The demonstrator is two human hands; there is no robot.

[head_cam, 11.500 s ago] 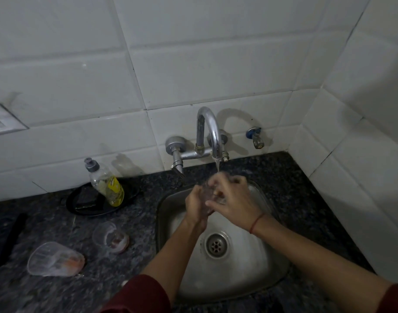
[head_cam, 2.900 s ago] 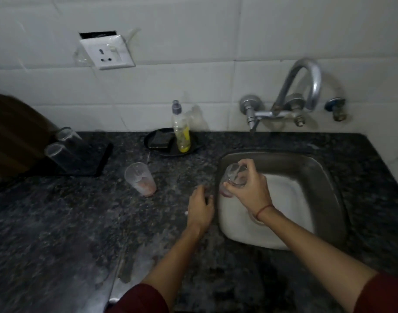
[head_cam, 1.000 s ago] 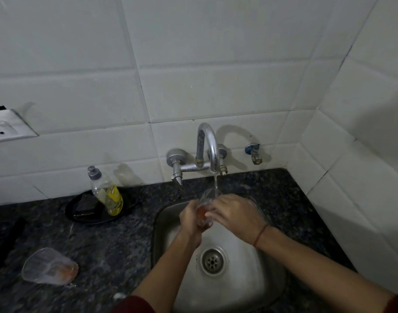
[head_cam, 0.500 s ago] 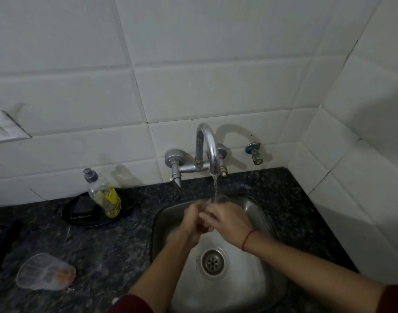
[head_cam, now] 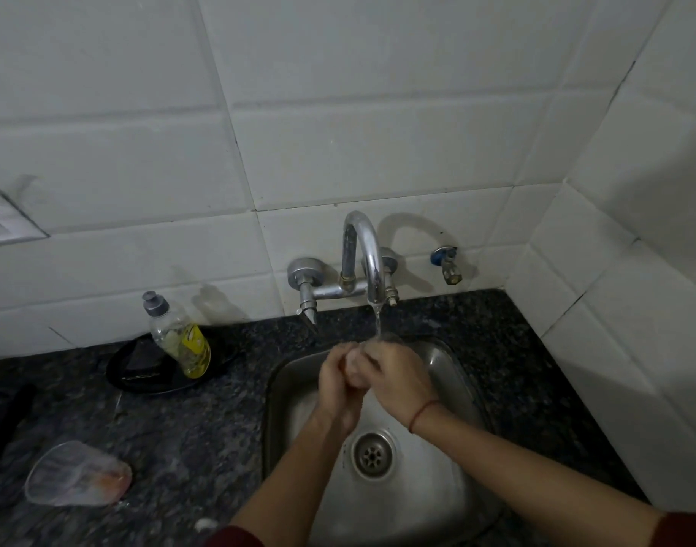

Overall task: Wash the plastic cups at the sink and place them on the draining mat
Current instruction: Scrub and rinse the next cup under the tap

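Observation:
Over the steel sink [head_cam: 453, 373], my left hand [head_cam: 336, 379] and my right hand [head_cam: 397, 379] are wrapped together around a clear plastic cup [head_cam: 389, 339]. Only its rim shows above my fingers, right under the water running from the chrome tap [head_cam: 368, 254]. A second clear plastic cup [head_cam: 75, 473] with orange residue at its bottom lies on its side on the dark granite counter [head_cam: 204, 440] at the left. The draining mat is out of view.
A dish soap bottle [head_cam: 180, 337] stands in a black dish [head_cam: 148, 379] left of the tap. A dark object [head_cam: 6, 420] lies at the counter's far left. White tiled walls close the back and right; a socket [head_cam: 2, 221] sits at the left wall.
My hands have kept rubbing the cup under the running water, shifting slightly over the sink. The cup on the counter has not moved.

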